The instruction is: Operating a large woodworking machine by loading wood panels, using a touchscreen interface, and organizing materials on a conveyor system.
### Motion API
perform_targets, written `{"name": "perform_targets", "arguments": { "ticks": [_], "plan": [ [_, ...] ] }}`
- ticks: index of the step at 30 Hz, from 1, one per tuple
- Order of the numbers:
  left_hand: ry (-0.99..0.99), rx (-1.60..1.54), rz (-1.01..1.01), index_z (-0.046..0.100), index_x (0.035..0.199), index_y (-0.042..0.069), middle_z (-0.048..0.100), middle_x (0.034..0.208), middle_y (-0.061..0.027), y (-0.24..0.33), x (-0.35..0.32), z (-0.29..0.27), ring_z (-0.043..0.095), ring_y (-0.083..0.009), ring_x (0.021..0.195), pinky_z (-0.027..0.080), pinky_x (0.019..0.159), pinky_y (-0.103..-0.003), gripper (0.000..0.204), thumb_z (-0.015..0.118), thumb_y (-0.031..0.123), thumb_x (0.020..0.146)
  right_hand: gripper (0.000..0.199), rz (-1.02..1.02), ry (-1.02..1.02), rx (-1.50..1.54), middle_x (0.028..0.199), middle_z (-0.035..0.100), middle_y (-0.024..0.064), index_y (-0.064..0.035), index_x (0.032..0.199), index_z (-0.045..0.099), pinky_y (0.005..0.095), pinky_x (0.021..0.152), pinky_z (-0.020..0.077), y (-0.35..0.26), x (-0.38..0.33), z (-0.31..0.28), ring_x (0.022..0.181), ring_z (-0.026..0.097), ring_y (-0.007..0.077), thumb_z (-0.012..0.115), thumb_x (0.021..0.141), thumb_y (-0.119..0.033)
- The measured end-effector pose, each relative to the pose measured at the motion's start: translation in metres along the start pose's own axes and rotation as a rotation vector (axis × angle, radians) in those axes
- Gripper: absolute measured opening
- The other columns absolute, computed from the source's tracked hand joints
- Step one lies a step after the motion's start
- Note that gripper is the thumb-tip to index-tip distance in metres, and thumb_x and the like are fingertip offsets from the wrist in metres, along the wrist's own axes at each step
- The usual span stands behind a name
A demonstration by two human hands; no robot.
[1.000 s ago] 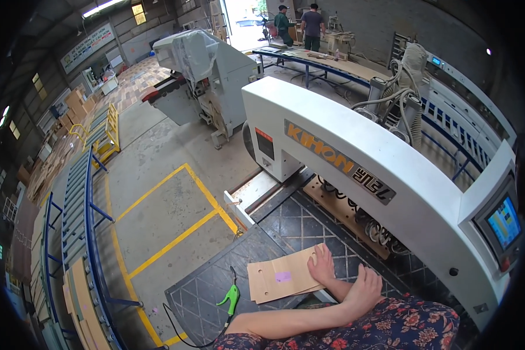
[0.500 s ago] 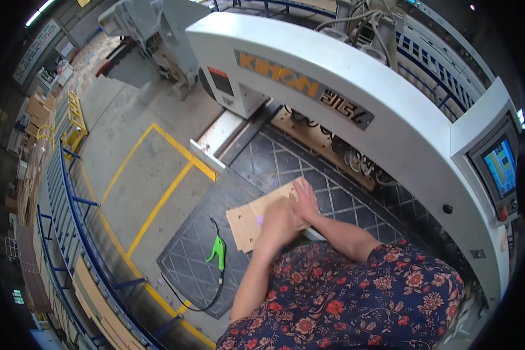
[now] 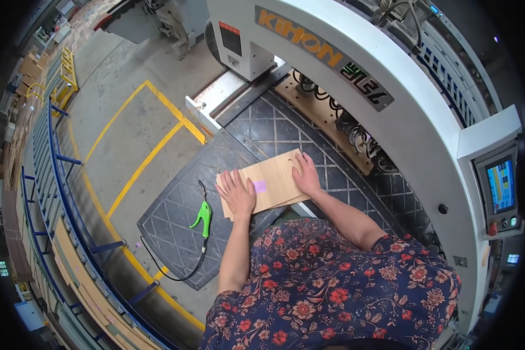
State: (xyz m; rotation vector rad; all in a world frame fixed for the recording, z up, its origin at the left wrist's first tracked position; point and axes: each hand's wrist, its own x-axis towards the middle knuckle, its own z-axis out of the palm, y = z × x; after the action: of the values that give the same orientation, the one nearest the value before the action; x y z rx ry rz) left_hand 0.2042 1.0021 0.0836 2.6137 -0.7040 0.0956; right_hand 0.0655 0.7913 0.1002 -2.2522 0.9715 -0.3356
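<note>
"As the boards (image 3: 279, 188) lay on the table (image 3: 172, 217), which way ran their length?"
"Crosswise, from the spread left hand (image 3: 238, 193) to the right hand (image 3: 307, 177); whether that pinched, I couldn't tell."

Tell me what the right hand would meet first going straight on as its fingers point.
Skimming over the dark crosshatched tabletop, the right hand would probably meet the machine's white column first, though depth and height along that line are hard to judge.
</note>
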Motion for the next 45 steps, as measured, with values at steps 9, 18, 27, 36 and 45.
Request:
{"name": "perform_targets", "arguments": {
  "ticks": [9, 18, 27, 36, 45],
  "plan": [
    [-0.007, -0.029, 0.001, 0.049, 0.144, 0.006, 0.039, 0.154, -0.0216, 0.004, 0.003, -0.009, 0.026, -0.0360, 0.150, 0.011, 0.122, -0.058, 0.058, 0.057, 0.038, 0.096, 0.062, 0.169, 0.359, -0.447, 0.154, 0.035, 0.0262, -0.0012, 0.145, 0.043, 0.0572, 0.116, 0.0278, 0.094, 0.009, -0.067, 0.141, 0.035, 0.0459, 0.060, 0.093, -0.030],
    [-0.016, -0.012, -0.010, 0.049, 0.144, 0.007, 0.039, 0.154, -0.0198, 0.004, 0.002, -0.009, 0.027, -0.0348, 0.149, 0.012, 0.121, -0.060, 0.057, 0.056, 0.038, 0.097, 0.091, 0.551, 0.001, -0.567, 0.167, 0.010, 0.0209, -0.0054, 0.160, 0.014, 0.0663, 0.118, 0.0176, 0.134, 0.000, -0.103, 0.155, 0.008, 0.0381, 0.056, 0.094, -0.050],
    [-0.040, -0.005, -0.010, 0.048, 0.145, 0.008, 0.039, 0.155, -0.0188, 0.003, 0.000, -0.011, 0.026, -0.0344, 0.150, 0.012, 0.121, -0.059, 0.056, 0.056, 0.038, 0.097, 0.088, 0.503, -0.026, -0.532, 0.166, 0.013, 0.0216, -0.0100, 0.160, 0.018, 0.0651, 0.118, 0.0206, 0.136, -0.002, -0.119, 0.155, 0.010, 0.0395, 0.059, 0.093, -0.049],
    [-0.033, -0.017, -0.007, 0.048, 0.145, 0.007, 0.039, 0.155, -0.0189, 0.004, -0.001, -0.015, 0.026, -0.0333, 0.150, 0.011, 0.122, -0.059, 0.058, 0.056, 0.038, 0.097, 0.082, 0.585, 0.033, -0.521, 0.166, 0.017, 0.0112, -0.0221, 0.158, 0.027, 0.0654, 0.115, 0.0272, 0.129, -0.006, -0.136, 0.154, 0.006, 0.0369, 0.068, 0.090, -0.040],
    [-0.049, -0.033, -0.022, 0.048, 0.146, 0.009, 0.038, 0.155, -0.0191, 0.001, -0.002, -0.015, 0.026, -0.0336, 0.150, 0.010, 0.122, -0.058, 0.058, 0.056, 0.038, 0.097, 0.075, 0.643, 0.090, -0.685, 0.154, 0.035, 0.0241, -0.0160, 0.152, 0.035, 0.0593, 0.111, 0.0351, 0.125, -0.009, -0.140, 0.142, 0.037, 0.0406, 0.068, 0.089, -0.037]
  ]
}}
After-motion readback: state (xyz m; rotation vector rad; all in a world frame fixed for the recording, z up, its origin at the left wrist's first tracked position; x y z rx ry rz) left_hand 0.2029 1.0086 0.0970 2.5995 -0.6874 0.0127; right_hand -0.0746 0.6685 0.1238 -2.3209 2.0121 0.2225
